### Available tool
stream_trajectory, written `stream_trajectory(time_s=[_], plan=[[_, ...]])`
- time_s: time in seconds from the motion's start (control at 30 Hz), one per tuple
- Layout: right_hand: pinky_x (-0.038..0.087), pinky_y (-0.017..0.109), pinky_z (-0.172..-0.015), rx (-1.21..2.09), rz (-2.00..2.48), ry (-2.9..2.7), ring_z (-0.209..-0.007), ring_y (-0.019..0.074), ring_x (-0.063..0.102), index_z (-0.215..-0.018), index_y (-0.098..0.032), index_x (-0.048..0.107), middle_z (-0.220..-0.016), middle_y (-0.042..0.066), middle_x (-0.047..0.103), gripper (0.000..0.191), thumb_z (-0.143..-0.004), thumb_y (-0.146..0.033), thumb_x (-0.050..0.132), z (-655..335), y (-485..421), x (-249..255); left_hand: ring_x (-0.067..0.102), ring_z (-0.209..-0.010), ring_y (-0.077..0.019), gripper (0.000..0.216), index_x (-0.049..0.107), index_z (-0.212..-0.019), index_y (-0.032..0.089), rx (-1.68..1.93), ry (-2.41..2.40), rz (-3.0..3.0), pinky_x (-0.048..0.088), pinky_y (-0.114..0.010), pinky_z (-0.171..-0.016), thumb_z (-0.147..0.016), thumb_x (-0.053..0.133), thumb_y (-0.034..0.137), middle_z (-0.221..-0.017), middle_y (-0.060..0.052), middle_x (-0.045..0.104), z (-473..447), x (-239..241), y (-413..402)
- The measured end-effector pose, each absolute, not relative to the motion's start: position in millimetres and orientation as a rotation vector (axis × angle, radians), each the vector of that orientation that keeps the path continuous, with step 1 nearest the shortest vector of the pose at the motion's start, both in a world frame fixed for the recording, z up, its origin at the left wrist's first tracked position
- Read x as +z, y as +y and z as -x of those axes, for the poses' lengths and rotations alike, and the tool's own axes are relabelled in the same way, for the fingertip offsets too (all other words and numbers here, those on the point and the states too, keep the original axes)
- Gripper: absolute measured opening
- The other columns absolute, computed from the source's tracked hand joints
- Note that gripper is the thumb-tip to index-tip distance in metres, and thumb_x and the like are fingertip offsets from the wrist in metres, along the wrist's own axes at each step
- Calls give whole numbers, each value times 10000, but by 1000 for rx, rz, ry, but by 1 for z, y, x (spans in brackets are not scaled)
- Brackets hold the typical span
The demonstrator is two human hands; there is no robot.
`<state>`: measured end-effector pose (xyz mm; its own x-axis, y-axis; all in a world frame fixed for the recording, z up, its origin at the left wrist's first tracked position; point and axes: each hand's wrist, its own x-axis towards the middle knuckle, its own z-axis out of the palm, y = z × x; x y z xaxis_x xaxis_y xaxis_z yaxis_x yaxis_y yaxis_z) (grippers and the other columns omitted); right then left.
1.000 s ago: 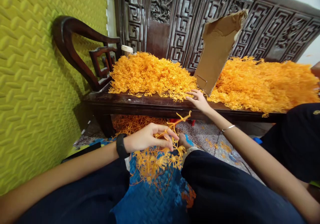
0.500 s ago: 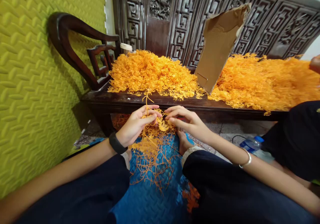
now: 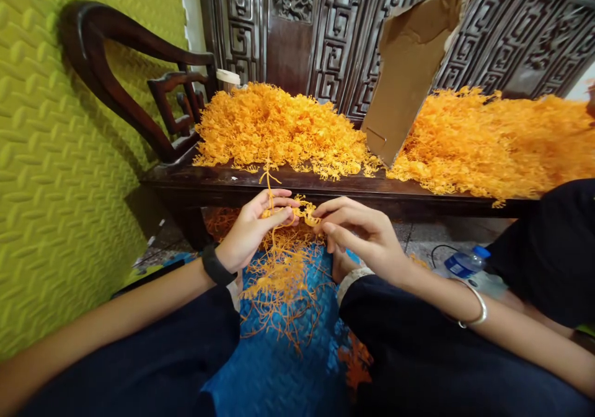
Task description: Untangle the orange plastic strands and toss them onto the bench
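Note:
My left hand pinches an orange branched plastic strand, whose thin stem sticks up above the fingers. Small orange frilly pieces stretch across the gap between both hands. On the other side, my right hand grips the end of these pieces between thumb and fingers. Both hands are in front of the bench edge, above a heap of loose orange strands on the blue mat.
A dark carved wooden bench bears a left orange pile and a right orange pile. An upright cardboard sheet divides them. A blue-capped bottle is near another person's dark-clothed leg. A lidded cup stands behind.
My right hand has come slightly closer and its fingers have closed more on the orange pieces. The left hand keeps its hold. The view has shifted a little.

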<state>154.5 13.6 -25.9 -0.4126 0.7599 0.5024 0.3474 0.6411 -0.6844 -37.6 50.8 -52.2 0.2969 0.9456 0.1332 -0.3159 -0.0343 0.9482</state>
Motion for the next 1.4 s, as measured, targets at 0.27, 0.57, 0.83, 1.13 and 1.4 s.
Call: stream_trajectory(time_s=[0.27,0.57,0.83,1.13,1.4], plan=[[514,330,-865,314,756,-2362,-971,163,607,-1014,-141,647,-1292,128,498,227,-905,-187,453,-161,21,-37,618,-773,-110,276,542,-1021,146,1183,712,-1190,482,-284,-817,-764,643,159,-958,-22,635,39,-54,51],[537,348,-820,166,797,-2462,-940,189,602,-932,-123,634,-1035,131,599,232,-918,-183,410,-162,28,-37,555,-746,-119,452,527,-998,164,917,799,-1599,455,-290,-756,-629,769,262,-863,6,565,42,-61,53],[531,339,-784,281,739,-2513,-899,176,590,-891,-111,638,-999,134,579,251,-917,-173,396,-159,23,-39,538,-716,-152,181,622,-785,160,822,905,-2061,407,-273,-687,-762,632,340,-728,13,595,38,-74,55],[509,343,-803,194,774,-2628,-930,186,578,-881,-107,662,-998,131,585,253,-913,-191,426,-165,27,-39,567,-701,-150,102,636,-727,154,790,923,-2086,419,-267,-687,-768,598,239,-721,-5,638,36,-66,53],[486,294,-757,281,706,-2785,-847,151,578,-910,-126,666,-950,95,588,243,-919,-224,443,-166,25,-39,537,-643,-127,141,622,-698,155,625,840,-2039,397,-237,-630,-774,598,271,-669,22,611,34,-67,50]])
